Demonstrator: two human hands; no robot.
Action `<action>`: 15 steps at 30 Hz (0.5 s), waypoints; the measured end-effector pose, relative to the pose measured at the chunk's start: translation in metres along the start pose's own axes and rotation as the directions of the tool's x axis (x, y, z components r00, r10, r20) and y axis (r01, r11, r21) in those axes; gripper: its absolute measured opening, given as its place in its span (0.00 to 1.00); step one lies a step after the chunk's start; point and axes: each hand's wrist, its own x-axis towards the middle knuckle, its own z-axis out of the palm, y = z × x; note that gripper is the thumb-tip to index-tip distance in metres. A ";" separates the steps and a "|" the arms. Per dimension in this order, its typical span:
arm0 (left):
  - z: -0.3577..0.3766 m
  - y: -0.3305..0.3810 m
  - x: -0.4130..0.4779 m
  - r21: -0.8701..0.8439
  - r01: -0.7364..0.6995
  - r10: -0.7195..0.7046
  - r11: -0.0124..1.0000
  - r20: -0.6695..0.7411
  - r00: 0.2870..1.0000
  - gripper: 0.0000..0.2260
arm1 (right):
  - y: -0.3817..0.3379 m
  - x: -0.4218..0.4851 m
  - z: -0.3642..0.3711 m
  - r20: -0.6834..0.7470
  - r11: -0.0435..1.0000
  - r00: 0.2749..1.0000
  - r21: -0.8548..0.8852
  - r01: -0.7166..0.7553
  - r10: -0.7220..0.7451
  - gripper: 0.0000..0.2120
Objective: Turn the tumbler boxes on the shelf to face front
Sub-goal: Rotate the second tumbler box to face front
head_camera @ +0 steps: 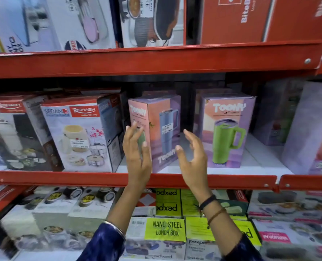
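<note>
In the head view, a tall pink-and-lilac cardboard tumbler box printed with a blue handled tumbler [163, 129] is seen standing upright on the middle red metal shelf [62, 178], turned so that one corner points outward and two faces show at an angle. The left hand [137, 151] is raised at its left face and the right hand [191, 157] at its right side; on both, the fingers [132, 131] are spread and curved and nothing is gripped. Whether the left fingertips touch the cardboard cannot be told.

The box is judged to be light and stiff, with smooth printed faces that may slip under a loose hold, and thin walls that could dent if squeezed. It would best be taken by two opposite side faces, low to mid height, and swivelled on its base rather than lifted.

To the right, apart from it, a second pink-and-lilac tumbler box showing a green tumbler [226, 132] already faces front. Just beside it on the left stands a white-and-red lunch-carrier box [79, 136], leaving only a narrow gap, so the turning corner could be caught there. More lilac boxes [310, 129] stand further right, partly in shadow. Room overhead under the upper red shelf beam [156, 62] is limited.
</note>
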 end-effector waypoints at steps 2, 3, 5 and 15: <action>-0.009 -0.011 0.010 -0.034 0.162 -0.162 0.986 -0.004 0.987 0.19 | 0.000 -0.003 0.024 0.030 0.999 0.999 -0.013 -0.030 0.030 0.27; -0.011 -0.018 0.015 -0.057 0.237 -0.237 0.970 0.008 0.971 0.19 | -0.001 -0.005 0.036 0.038 0.999 0.998 -0.028 -0.039 0.040 0.31; -0.012 -0.029 0.026 -0.131 0.389 -0.384 0.912 0.069 0.921 0.21 | -0.001 -0.008 0.056 0.039 0.997 0.998 -0.059 -0.050 0.052 0.36; -0.015 -0.056 0.043 -0.212 0.552 -0.437 0.807 0.416 0.798 0.20 | 0.011 -0.006 0.087 -0.035 0.958 0.999 -0.287 -0.016 0.006 0.32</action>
